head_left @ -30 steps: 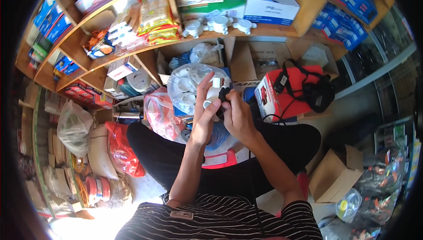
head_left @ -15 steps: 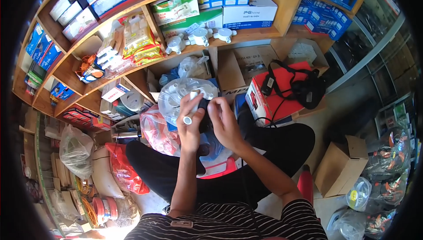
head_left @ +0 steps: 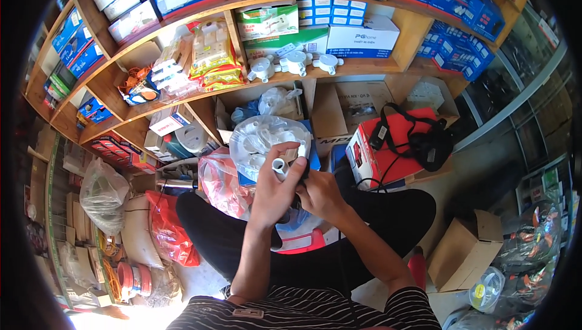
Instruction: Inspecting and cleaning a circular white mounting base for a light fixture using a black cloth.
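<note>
My left hand (head_left: 274, 193) is closed around a white plastic pipe fitting (head_left: 280, 167), whose round open end faces up toward me. Against it, my right hand (head_left: 325, 195) has its fingers bent and pressed together at a small black thing (head_left: 305, 174), mostly hidden between the hands; its kind cannot be made out. Just beyond both hands lies a clear plastic bag (head_left: 240, 142) full of white plastic fittings.
On the shelf ahead sit several white round junction boxes (head_left: 295, 62). A red-topped box (head_left: 397, 139) with black straps stands at the right, near an open cardboard box (head_left: 465, 257). To the left are a pink bag (head_left: 221, 178) and a red bag (head_left: 171, 227).
Both hands have come slightly nearer to me and to the right. My right fingers have turned downward and closed in by the left hand. The view has tilted, so the shelves sit lower.
</note>
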Available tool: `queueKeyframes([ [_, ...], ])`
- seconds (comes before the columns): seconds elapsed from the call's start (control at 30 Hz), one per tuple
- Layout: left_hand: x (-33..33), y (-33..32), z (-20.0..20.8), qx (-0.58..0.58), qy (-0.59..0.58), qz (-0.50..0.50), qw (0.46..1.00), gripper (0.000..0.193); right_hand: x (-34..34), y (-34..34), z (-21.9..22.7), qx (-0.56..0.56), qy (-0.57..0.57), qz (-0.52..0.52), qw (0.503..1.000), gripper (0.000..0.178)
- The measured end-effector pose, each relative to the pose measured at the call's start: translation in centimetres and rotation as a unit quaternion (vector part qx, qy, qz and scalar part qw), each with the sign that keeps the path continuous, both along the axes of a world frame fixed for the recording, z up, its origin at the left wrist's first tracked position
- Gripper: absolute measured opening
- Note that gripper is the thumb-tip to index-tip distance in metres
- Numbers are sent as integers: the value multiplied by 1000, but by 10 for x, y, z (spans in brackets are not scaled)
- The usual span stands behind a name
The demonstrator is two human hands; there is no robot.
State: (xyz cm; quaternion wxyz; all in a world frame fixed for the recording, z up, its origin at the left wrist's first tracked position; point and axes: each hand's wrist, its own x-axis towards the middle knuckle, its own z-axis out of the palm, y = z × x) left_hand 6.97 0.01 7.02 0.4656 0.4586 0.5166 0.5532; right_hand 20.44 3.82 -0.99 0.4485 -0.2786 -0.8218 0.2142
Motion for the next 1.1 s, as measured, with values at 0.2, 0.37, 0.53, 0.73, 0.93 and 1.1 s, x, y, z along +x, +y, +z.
queueKeyframes([
  [0.2,3,11,-30,162,96,52,981,22,-6,-5,-8,-204,68,-30,976,27],
  [0.37,-16,18,-45,152,23,8,988,16,-5,3,8,-409,85,-4,909,30],
  [0.53,-48,18,-36,-7,-187,-52,981,44,-3,-2,45,-9,-109,-15,994,61],
  [0.73,-32,8,-27,-54,-129,-143,980,50,11,4,26,38,-146,1,988,41],
  [0.93,2,7,-29,-95,-252,-18,963,25,7,6,16,-3,-120,-20,993,33],
  [1.1,-4,13,-23,-86,-212,19,973,28,8,0,27,3,-96,3,995,35],
])
